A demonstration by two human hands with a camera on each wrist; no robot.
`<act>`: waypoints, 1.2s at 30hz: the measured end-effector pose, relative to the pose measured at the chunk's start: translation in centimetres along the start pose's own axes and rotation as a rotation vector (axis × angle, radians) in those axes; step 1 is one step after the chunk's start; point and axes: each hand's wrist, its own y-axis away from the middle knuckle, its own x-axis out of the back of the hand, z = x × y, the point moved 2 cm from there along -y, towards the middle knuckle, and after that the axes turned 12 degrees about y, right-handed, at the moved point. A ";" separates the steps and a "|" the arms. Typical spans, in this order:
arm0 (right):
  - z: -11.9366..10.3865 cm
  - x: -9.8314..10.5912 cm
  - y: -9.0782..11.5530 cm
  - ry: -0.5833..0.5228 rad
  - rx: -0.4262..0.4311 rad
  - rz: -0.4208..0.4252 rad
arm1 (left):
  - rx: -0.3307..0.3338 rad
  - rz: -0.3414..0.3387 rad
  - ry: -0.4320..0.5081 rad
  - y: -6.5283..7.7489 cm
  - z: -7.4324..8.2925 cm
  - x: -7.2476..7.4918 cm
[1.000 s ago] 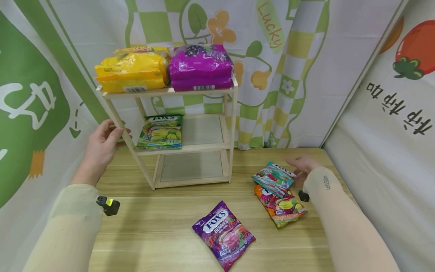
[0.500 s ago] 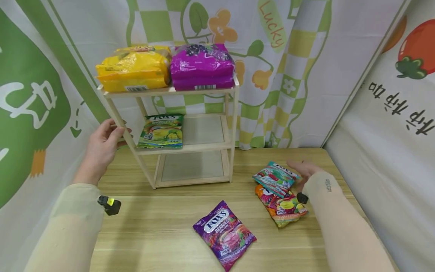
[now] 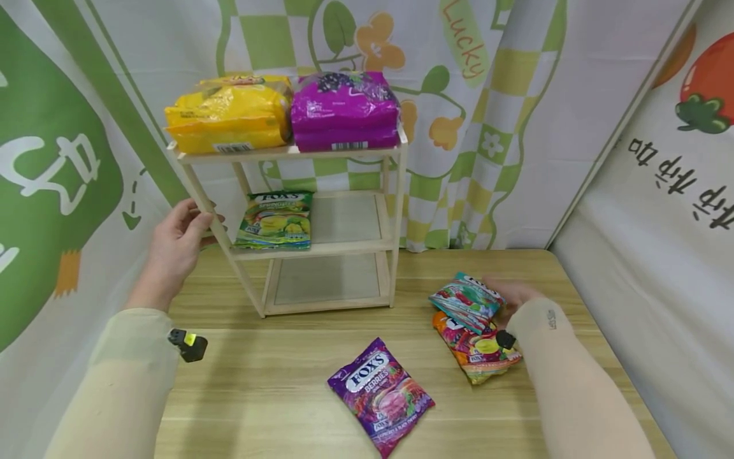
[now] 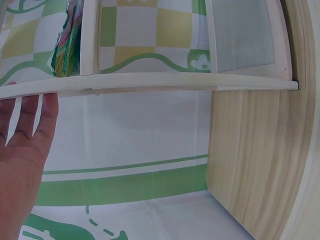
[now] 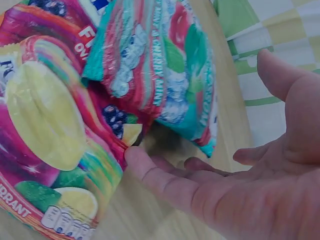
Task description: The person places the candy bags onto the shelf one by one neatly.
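The rack [image 3: 350, 248] was gripped at its near post by the left hand [image 3: 179, 245]. The right hand [image 3: 515, 293] was held open just beside the teal bag [image 3: 467, 302], by which the orange bag [image 3: 473, 352] was partly covered. A purple bag [image 3: 381, 396] was seen between the hands, nearer the person. Beside the left hand, a green bag [image 3: 275, 220] was shelved; above, a yellow pack [image 3: 229, 118] and a magenta pack [image 3: 346, 115] were carried.

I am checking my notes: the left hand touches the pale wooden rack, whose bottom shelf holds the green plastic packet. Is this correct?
Wrong shelf: the head view shows the green plastic packet on the middle shelf. The left hand does touch the pale wooden rack.
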 end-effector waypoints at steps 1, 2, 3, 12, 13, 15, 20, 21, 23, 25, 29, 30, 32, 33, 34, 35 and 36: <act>0.1 -0.1 0.0 -0.003 0.001 -0.013 | -0.001 0.002 0.002 0.0 0.0 0.0; 0.1 -0.3 0.0 0.002 0.004 -0.021 | -0.002 0.003 0.006 0.0 0.0 0.0; 0.2 -0.3 0.0 0.016 0.013 -0.020 | -0.002 0.006 0.006 0.0 -0.1 -0.1; 0.3 -0.6 -0.3 0.044 0.053 -0.044 | 0.002 0.008 -0.004 0.0 -0.1 -0.1; 0.3 -0.6 -0.4 0.087 0.051 -0.011 | 0.003 0.007 -0.004 0.0 -0.1 -0.1; 0.3 -0.6 -0.6 0.115 0.045 0.036 | 0.005 0.008 0.006 0.0 -0.1 -0.1; 0.5 -0.4 -1.1 0.246 0.034 0.120 | 0.008 0.013 0.030 0.0 -0.1 -0.1; 0.5 -0.3 -1.2 0.289 0.039 0.133 | 0.011 0.014 0.033 0.0 0.0 -0.2; 0.4 -0.3 -1.3 0.384 0.038 0.160 | 0.013 0.014 0.038 0.0 0.0 -0.1; 0.3 -0.4 -1.3 0.430 0.046 0.168 | 0.014 0.012 0.046 0.0 0.0 -0.1; 0.1 -0.7 -1.2 0.452 0.057 0.184 | 0.015 0.010 0.071 0.1 0.0 -0.1; 0.0 -0.8 -1.2 0.457 0.065 0.183 | 0.014 0.011 0.069 0.1 0.1 -0.1; 0.0 -0.9 -1.2 0.462 0.068 0.185 | 0.015 0.015 0.057 0.2 0.1 -0.2; 0.0 -0.9 -1.2 0.468 0.066 0.186 | 0.017 0.016 0.046 0.3 0.2 -0.2; 0.0 -1.0 -1.2 0.473 0.067 0.189 | 0.020 0.016 0.038 0.3 0.2 -0.2; 0.1 -1.0 -1.3 0.470 0.067 0.189 | 0.022 0.015 0.029 0.3 0.2 -0.3; 0.2 -1.1 -1.4 0.465 0.064 0.190 | 0.023 0.015 0.020 0.2 0.3 -0.3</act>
